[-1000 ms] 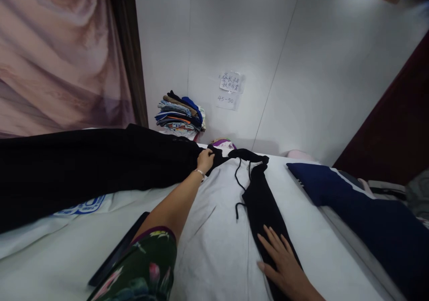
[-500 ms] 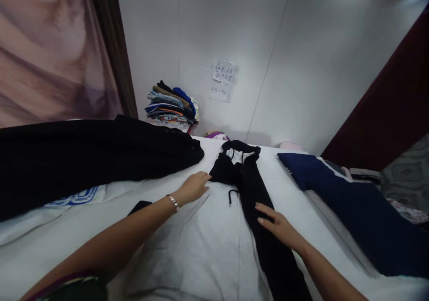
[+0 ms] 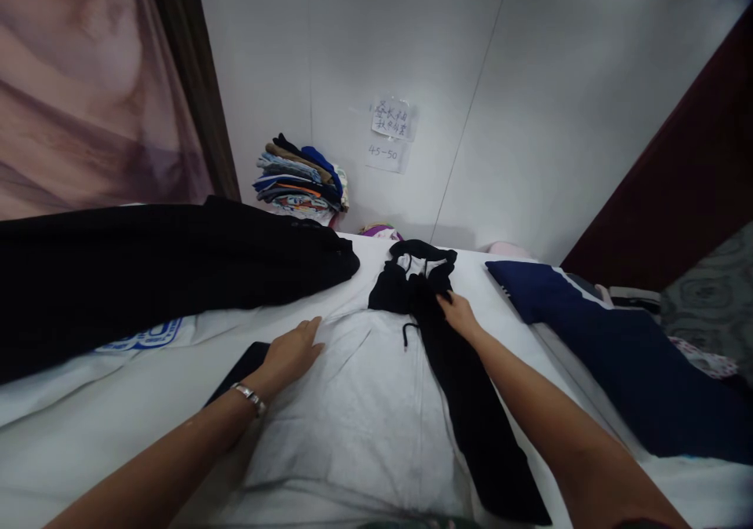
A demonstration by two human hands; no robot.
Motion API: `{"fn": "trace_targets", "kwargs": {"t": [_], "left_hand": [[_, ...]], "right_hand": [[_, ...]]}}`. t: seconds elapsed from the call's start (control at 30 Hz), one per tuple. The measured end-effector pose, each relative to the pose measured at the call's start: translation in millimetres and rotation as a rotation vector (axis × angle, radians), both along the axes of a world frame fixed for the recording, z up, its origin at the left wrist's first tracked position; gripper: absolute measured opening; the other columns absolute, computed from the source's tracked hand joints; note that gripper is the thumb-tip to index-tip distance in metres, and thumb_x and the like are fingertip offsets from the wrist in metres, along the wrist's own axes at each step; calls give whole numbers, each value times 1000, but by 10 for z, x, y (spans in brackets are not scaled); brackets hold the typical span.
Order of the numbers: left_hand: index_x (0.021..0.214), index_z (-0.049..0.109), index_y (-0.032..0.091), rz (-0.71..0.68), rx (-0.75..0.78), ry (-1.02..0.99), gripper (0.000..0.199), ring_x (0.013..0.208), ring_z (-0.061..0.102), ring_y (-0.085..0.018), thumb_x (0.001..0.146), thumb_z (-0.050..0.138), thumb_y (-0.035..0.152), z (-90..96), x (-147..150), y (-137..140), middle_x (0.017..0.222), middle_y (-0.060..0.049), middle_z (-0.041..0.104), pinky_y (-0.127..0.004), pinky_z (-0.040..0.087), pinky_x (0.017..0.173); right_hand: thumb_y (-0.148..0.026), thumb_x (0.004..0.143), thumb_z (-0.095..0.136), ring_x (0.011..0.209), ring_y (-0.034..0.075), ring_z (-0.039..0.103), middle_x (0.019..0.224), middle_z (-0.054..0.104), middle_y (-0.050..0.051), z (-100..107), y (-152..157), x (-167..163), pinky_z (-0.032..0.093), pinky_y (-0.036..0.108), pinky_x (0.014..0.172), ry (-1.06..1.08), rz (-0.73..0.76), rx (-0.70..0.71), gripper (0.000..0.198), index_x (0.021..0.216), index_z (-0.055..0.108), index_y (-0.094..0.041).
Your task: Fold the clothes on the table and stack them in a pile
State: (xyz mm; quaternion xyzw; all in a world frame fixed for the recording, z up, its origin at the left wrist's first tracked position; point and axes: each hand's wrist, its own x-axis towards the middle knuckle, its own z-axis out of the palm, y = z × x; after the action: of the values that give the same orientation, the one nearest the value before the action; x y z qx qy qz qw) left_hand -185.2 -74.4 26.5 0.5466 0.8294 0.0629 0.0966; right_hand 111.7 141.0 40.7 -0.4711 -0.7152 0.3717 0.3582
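A hooded jacket lies spread in front of me, its grey-white body [image 3: 358,403] below a black hood [image 3: 422,251] with drawstrings. One black sleeve [image 3: 462,388] is laid lengthwise over the right side of the body. My right hand [image 3: 460,315] pinches that sleeve's outer edge near the shoulder. At the left edge of the body, my left hand [image 3: 292,354] rests with its fingers stretched out. Part of a dark piece of cloth [image 3: 238,370] shows beneath my left wrist; whether it belongs to the jacket is unclear.
Black clothing [image 3: 165,270] lies on the left over a white cloth with blue print. Navy clothing [image 3: 605,356] covers the right side of the white table [image 3: 476,278]. A stack of folded clothes [image 3: 300,176] stands by the wall behind, below handwritten paper signs [image 3: 389,133].
My right hand has moved up along the black sleeve to the shoulder and closed on its edge. My left hand has slid down and left, away from the collar area.
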Motion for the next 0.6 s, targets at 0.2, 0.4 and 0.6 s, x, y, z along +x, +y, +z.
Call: {"fn": "trace_targets", "kwargs": {"t": [0.2,0.4,0.6], "left_hand": [[144,36,20,10,-10,21,59,114,59,-29,87,42,32,-47,3,-11,141,-14,50,-37,47,86],[144,37,19,24,-2,-8,58,115,59,-30,88,41,32,-99,15,-26,140,-14,52,-38,48,87],[144,36,18,-8,10,-9,57,113,59,-28,90,40,35,-77,55,-48,138,-14,53,-37,48,86]], "right_hand": [[-43,87,57,55,12,62,67,67,0,624,363,124,48,19,44,737,-38,-191,27,86,60,-17],[-30,96,41,53,10,62,59,62,-1,527,399,402,47,15,41,921,-231,-514,22,83,56,-20],[-35,95,46,60,13,67,82,70,3,155,323,605,49,17,44,840,-262,-496,18,101,54,-20]]}}
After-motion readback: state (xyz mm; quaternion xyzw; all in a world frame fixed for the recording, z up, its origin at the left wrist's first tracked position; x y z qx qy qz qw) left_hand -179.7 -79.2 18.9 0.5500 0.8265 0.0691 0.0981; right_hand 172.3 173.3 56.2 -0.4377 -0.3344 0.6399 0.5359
